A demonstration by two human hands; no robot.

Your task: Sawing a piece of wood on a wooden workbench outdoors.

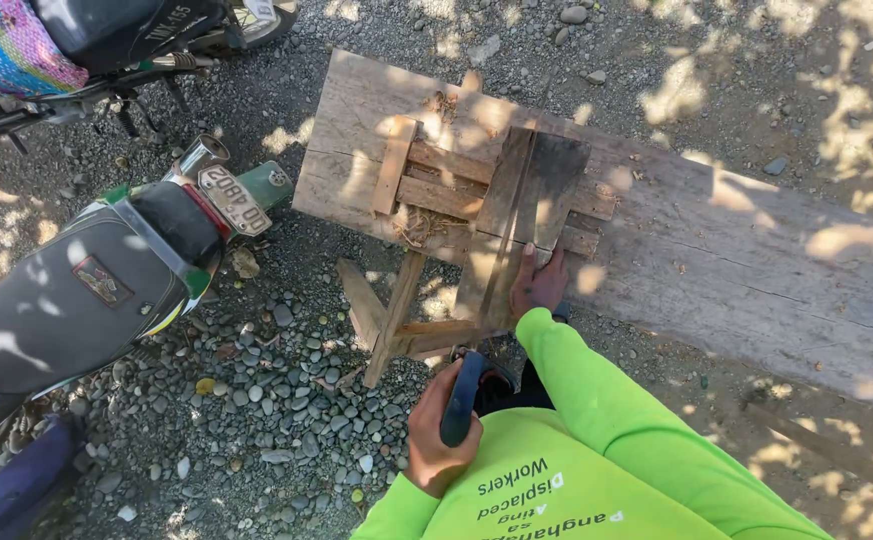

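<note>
Weathered grey wooden plank [516, 215] lies on a rough timber desk [736, 270], pinned flat by the right hand [539, 283], its grip spread open on top. The left hand [436, 435], grip closed, holds a dark blue tool handle [461, 398] near the body.

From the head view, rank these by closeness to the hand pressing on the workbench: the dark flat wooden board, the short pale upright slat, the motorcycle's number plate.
Measured from the right hand:
1. Dark flat wooden board, directly above the fingers, touching.
2. Short pale upright slat, farther left on the weathered wooden bench.
3. Motorcycle's number plate, farthest left, off the bench.
</note>
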